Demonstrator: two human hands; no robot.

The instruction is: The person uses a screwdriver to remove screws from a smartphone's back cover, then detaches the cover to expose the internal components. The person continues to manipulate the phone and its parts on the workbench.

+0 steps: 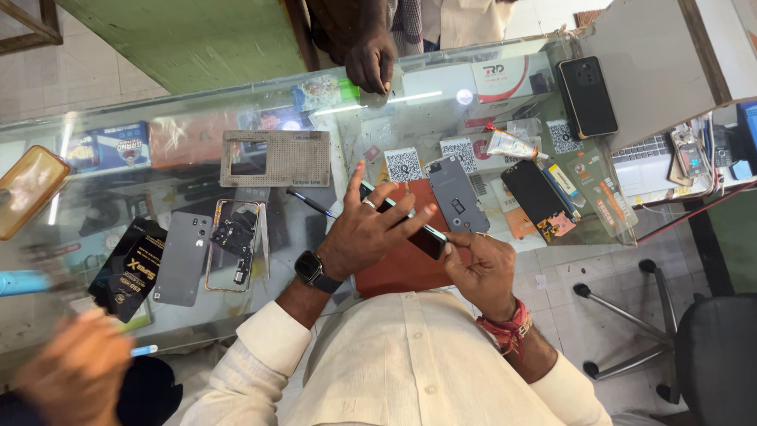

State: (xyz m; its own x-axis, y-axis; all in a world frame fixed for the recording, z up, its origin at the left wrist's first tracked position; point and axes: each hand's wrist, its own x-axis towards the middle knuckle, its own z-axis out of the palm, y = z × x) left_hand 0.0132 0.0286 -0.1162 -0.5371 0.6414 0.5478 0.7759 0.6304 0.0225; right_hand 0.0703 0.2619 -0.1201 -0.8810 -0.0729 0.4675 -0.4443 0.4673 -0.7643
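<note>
Phone (pixel 418 230): slim, dark, glossy, in both hands.

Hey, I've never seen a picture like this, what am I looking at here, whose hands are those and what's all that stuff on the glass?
One camera, worn on a person's head, looks down at their own hands. The left hand, with a wristwatch, and the right hand together hold a dark phone over a reddish mat on a glass counter. On the counter lie a grey back cover, an opened phone, a glue tube and a loose screen. Another person's hand rests at the far edge, and a third person's blurred hand is at the lower left.
</note>
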